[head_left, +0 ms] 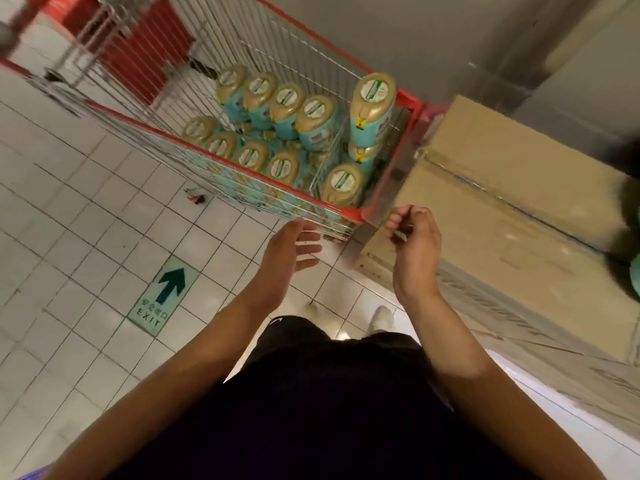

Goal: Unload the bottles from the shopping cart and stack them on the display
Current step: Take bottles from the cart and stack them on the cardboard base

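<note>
— What do the hands have hold of?
— Nothing. The left hand [291, 249], just below mid-frame, has straight, spread fingers. The right hand [414, 237] beside it has its fingers loosely curled on air.
— What is hard to make out?
— The teal plastic bottles with gold caps [313, 114] show mostly their tops. Wire and neighbouring bottles hide their bodies, and the cap labels are too blurred to read. The upper left of the frame is smeared.
— Room to move?
— The near corner of the red-rimmed wire shopping cart [410, 98] sits just above both hands. Brown cardboard boxes [502, 188] crowd its right side. To the left lies white tiled floor [69, 237] with a green arrow sticker [166, 292].
— How do the bottles stand?
— Upright inside the cart, long axes vertical, caps toward the camera, in two rows running from upper left to lower right. One stands higher at the right.
</note>
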A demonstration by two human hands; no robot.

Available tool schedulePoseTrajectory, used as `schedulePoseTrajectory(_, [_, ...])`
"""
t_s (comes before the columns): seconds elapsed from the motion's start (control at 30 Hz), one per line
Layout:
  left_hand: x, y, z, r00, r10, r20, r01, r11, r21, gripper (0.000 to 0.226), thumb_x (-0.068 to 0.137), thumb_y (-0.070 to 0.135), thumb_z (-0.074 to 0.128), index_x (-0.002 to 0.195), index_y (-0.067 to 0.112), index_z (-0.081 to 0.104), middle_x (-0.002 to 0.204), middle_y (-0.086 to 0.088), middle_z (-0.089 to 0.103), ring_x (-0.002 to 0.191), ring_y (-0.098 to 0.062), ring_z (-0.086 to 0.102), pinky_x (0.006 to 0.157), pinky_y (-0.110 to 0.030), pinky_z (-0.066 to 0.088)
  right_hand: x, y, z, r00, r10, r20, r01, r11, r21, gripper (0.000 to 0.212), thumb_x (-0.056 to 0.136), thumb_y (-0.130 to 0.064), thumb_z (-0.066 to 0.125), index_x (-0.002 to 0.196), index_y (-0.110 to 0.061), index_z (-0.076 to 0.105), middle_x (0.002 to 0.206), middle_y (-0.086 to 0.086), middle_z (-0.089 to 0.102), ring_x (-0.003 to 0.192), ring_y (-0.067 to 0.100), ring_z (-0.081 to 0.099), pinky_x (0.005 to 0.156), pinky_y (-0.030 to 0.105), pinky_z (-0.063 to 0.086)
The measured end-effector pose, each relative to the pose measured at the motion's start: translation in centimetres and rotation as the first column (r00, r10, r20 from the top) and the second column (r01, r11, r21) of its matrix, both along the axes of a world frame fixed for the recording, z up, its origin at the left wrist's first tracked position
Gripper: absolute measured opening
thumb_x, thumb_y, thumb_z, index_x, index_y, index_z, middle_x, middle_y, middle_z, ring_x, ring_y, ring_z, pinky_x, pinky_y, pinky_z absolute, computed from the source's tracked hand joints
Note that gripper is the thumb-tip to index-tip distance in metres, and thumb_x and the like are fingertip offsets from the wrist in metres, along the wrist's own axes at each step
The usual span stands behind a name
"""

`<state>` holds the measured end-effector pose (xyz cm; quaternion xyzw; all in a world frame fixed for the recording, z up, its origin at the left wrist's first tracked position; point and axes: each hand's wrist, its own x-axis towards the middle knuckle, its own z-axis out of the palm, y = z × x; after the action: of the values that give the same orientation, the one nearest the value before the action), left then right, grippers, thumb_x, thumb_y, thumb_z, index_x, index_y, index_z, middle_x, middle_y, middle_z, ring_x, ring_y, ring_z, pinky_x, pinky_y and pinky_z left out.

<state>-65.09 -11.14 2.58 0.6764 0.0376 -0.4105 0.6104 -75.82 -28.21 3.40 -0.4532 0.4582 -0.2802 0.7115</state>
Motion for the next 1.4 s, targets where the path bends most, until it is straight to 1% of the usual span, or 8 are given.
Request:
schedulePoseTrajectory(0.27, [6.8,2.4,-0.3,0.997,0.072,-0.033,-0.072,0.997,0.004,0.039,0.110,0.040,0.041,0.115,0.014,0.070,0.114,-0.011,0.074,0.102,-0.027,0.073,0.089,-0.043,0.060,8.5,1.1,-0.4,0.997,0.067,-0.037,-0.068,0.997,-0.021,0.030,0.110,-0.012,0.040,0.088,-0.013,0.061,0.079,0.005,0.062,0.071,0.017,0.057,0.064,0.029,0.048])
schedulePoseTrajectory(0.57, [16.6,-5.1,-2.8,0.995,-0.009,-0.101,0.010,1.000,0.008,0.035,0.108,0.035,0.045,0.110,0.014,0.073,0.101,-0.003,0.077,0.096,-0.024,0.074,0.088,-0.045,0.061,18.5,-6.7,-2.3,0.997,0.010,-0.073,-0.014,0.998,-0.056,0.034,0.111,-0.013,0.040,0.084,-0.015,0.062,0.081,0.008,0.060,0.076,0.021,0.053,0.076,0.038,0.042])
schedulePoseTrajectory(0.8, [21.5,-13.3,-7.0,0.941,-0.086,-0.328,0.075,0.996,-0.044,0.035,0.103,0.035,0.054,0.111,0.005,0.070,0.092,-0.007,0.078,0.082,-0.020,0.077,0.066,-0.030,0.061,26.6,-15.9,-5.3,0.957,0.030,-0.288,-0.056,0.995,-0.082,0.027,0.111,-0.025,0.043,0.100,-0.018,0.066,0.104,0.005,0.067,0.098,0.018,0.061,0.096,0.039,0.050])
schedulePoseTrajectory(0.97, [22.9,-18.8,-11.0,0.779,-0.056,-0.625,0.041,0.998,-0.039,0.028,0.093,0.029,0.061,0.107,0.005,0.067,0.102,-0.013,0.073,0.090,-0.030,0.073,0.076,-0.041,0.064,32.1,-21.9,-7.3,0.924,0.010,-0.383,-0.071,0.987,-0.145,0.017,0.110,-0.025,0.051,0.102,-0.020,0.066,0.108,0.005,0.071,0.106,0.022,0.067,0.096,0.037,0.052])
schedulePoseTrajectory(1.13, [25.2,-23.8,-14.1,0.650,-0.012,-0.760,-0.016,0.999,-0.029,0.014,0.076,0.011,0.069,0.086,0.012,0.058,0.085,-0.009,0.052,0.074,-0.024,0.052,0.071,-0.038,0.049,34.5,-26.2,-9.8,0.783,0.150,-0.603,-0.363,0.898,-0.248,0.028,0.111,-0.028,0.050,0.118,-0.009,0.069,0.120,0.010,0.072,0.116,0.024,0.067,0.107,0.044,0.051])
schedulePoseTrajectory(1.23, [26.5,-26.7,-16.2,0.635,0.077,-0.768,-0.054,0.997,0.055,0.013,0.098,0.009,0.050,0.088,0.013,0.056,0.085,-0.008,0.056,0.076,-0.023,0.055,0.089,-0.046,0.054,35.3,-28.4,-11.4,0.603,0.277,-0.748,-0.598,0.778,-0.194,0.029,0.111,-0.028,0.051,0.126,-0.011,0.069,0.131,0.011,0.068,0.124,0.025,0.063,0.113,0.043,0.046])
schedulePoseTrajectory(1.33, [27.5,-28.9,-17.7,0.584,0.113,-0.803,-0.072,0.994,0.087,0.018,0.106,0.015,0.039,0.105,0.014,0.057,0.110,-0.014,0.062,0.105,-0.032,0.061,0.111,-0.056,0.045,35.8,-30.5,-13.1,0.485,0.340,-0.806,-0.721,0.677,-0.148,0.027,0.110,-0.028,0.054,0.123,-0.012,0.072,0.130,0.006,0.065,0.121,0.016,0.060,0.112,0.030,0.041])
schedulePoseTrajectory(1.4, [28.1,-30.4,-18.0,0.538,0.141,-0.831,-0.102,0.990,0.102,0.024,0.110,0.022,0.038,0.122,0.013,0.057,0.132,-0.017,0.060,0.129,-0.036,0.057,0.112,-0.056,0.045,36.5,-31.5,-13.4,0.507,0.372,-0.778,-0.671,0.737,-0.085,0.025,0.110,-0.032,0.053,0.116,-0.022,0.075,0.118,-0.009,0.067,0.103,-0.002,0.060,0.100,0.017,0.039])
